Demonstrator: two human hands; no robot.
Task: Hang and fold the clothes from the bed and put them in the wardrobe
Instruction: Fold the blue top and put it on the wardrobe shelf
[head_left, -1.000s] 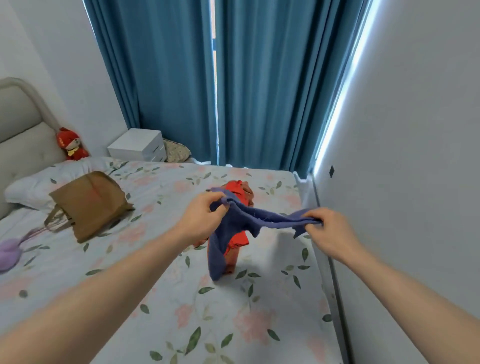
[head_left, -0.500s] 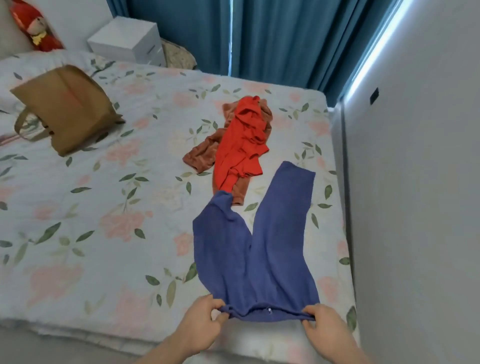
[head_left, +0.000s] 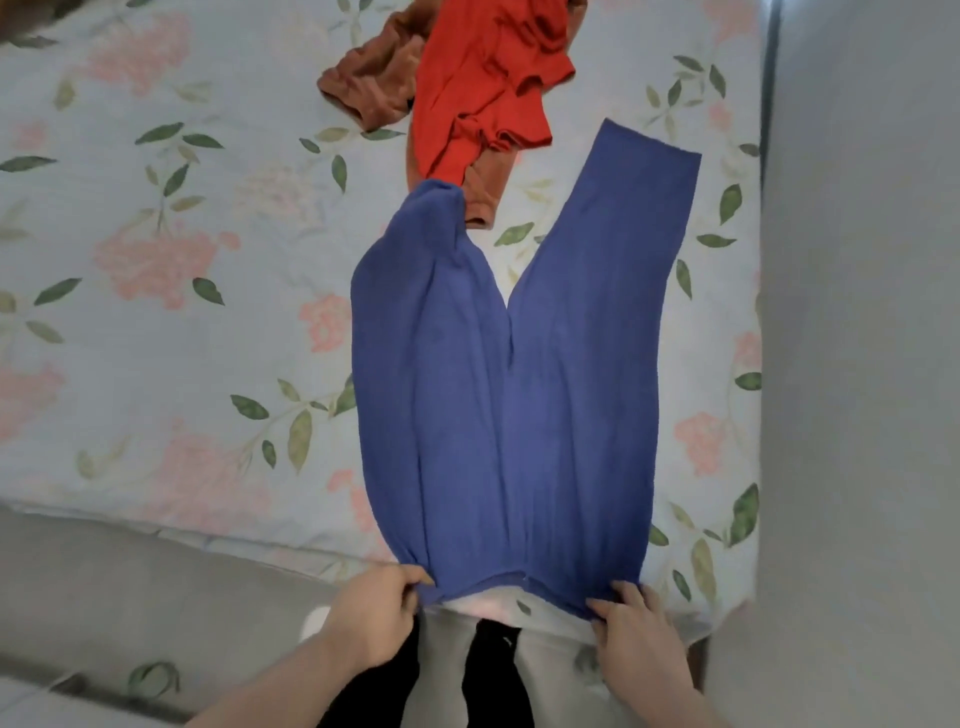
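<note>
A pair of blue trousers (head_left: 511, 395) lies spread flat on the bed (head_left: 156, 322), the cloth soft and faintly fuzzy, like a fine knit, with a matte look. The two legs run away from the person and part into a narrow V; the right leg lies straight with a square cuff, while the left one ends in a rounded, bunched tip that touches the pile beyond it. That pile is a crumpled red garment (head_left: 483, 83), smoother and brighter, lying on top of a rust-brown garment (head_left: 374, 85) with a nappy, towel-like surface. The sheet beneath is pale, printed with pink blossoms and green leaves, and wrinkles slightly at the mattress edge. The waistband sits right at the near edge of the bed, stretched between both hands. The left hand (head_left: 371, 618) has its fingers curled round the left corner of the waistband, gripping it. The right hand (head_left: 631, 631) pinches the right corner, fingers bent onto the cloth. A plain grey wall (head_left: 862, 312) runs along the bed's right side.
</note>
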